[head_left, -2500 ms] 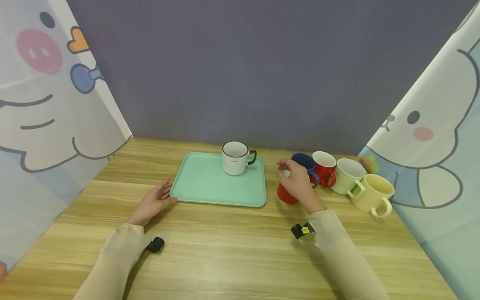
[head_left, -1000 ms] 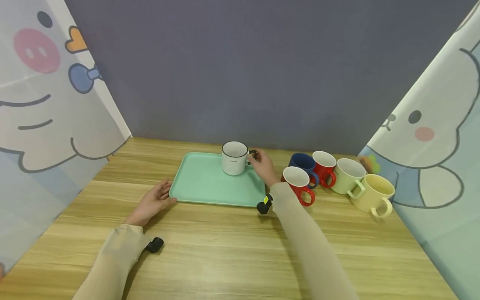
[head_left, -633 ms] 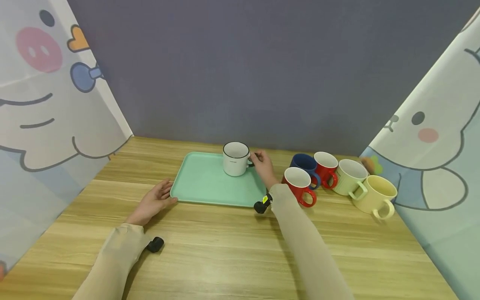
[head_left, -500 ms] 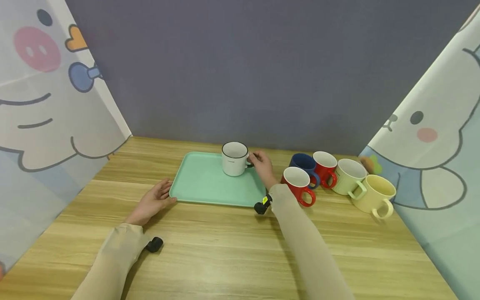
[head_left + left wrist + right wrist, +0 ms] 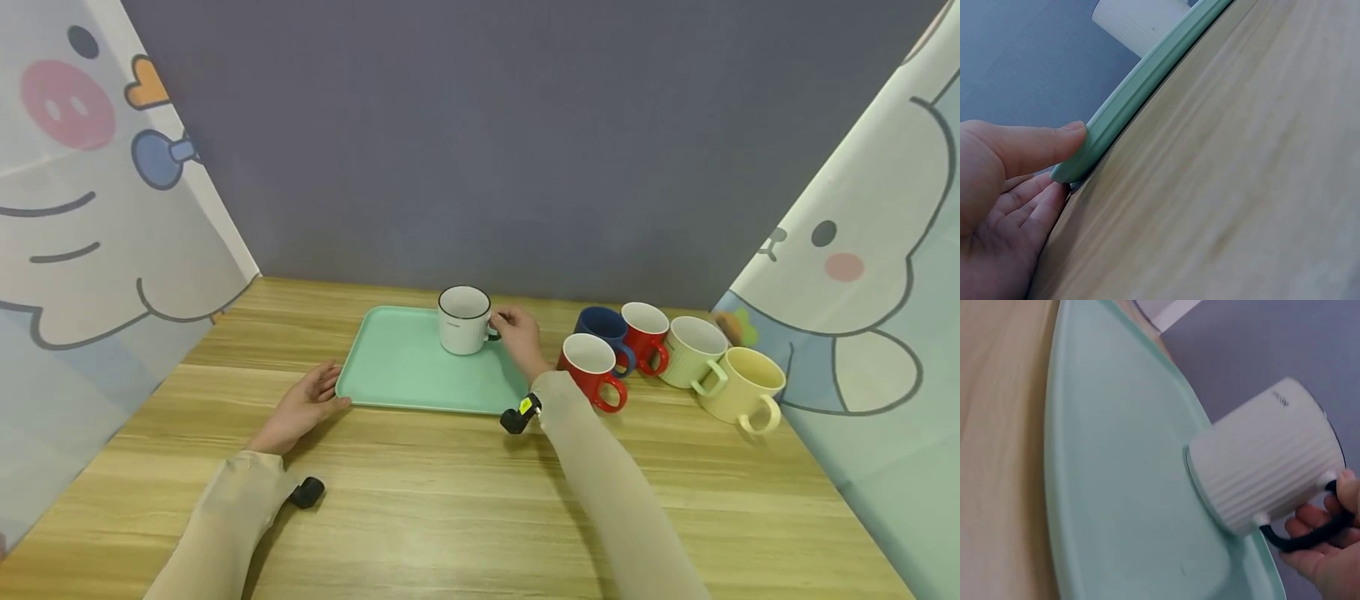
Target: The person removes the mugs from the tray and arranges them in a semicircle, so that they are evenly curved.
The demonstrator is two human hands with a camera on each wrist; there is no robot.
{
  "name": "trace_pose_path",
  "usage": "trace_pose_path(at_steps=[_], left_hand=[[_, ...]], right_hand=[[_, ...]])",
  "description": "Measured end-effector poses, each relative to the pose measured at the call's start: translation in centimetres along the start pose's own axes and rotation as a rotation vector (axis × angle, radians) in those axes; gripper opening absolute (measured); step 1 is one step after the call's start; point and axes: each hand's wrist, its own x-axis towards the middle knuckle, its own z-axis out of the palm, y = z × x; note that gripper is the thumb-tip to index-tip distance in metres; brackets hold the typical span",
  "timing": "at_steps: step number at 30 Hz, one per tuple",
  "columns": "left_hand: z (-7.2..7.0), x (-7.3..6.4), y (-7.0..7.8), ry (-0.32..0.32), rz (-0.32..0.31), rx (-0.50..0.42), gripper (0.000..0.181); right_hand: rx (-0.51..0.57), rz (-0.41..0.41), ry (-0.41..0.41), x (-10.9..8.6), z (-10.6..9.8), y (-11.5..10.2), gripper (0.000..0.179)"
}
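Observation:
A white ribbed mug (image 5: 462,327) with a black rim and black handle stands upright at the back right of a mint-green tray (image 5: 405,367). My right hand (image 5: 520,340) grips the mug by its handle; in the right wrist view, fingers (image 5: 1313,515) curl through the black handle (image 5: 1310,539). The mug's base is at the tray surface, and I cannot tell whether it touches all round. At the tray's front left corner, my left hand (image 5: 303,407) holds the edge. In the left wrist view its thumb (image 5: 1041,147) presses one side of the corner and its fingers the other.
Right of the tray stand a red mug (image 5: 572,379), a blue mug (image 5: 600,325), another red mug (image 5: 637,340), a pale green mug (image 5: 678,358) and a yellow mug (image 5: 731,396). Behind the wooden table (image 5: 420,500) rises a grey panel (image 5: 480,150).
My right hand has come left from above the front red mug to the white mug and taken its handle. The white mug has turned slightly. My left hand has stayed at the tray corner.

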Motion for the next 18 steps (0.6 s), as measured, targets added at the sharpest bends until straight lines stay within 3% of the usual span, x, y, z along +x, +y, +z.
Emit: trace_pose_path(at_steps=[8, 18], left_hand=[[0.2, -0.1, -0.1, 0.001, -0.009, 0.008, 0.087], [0.0, 0.0, 0.0, 0.007, -0.004, 0.006, 0.087]], right_hand=[[-0.011, -0.001, 0.077, -0.7, 0.3, -0.1, 0.011], [0.093, 0.021, 0.033, -0.8, -0.5, -1.8, 0.014]])
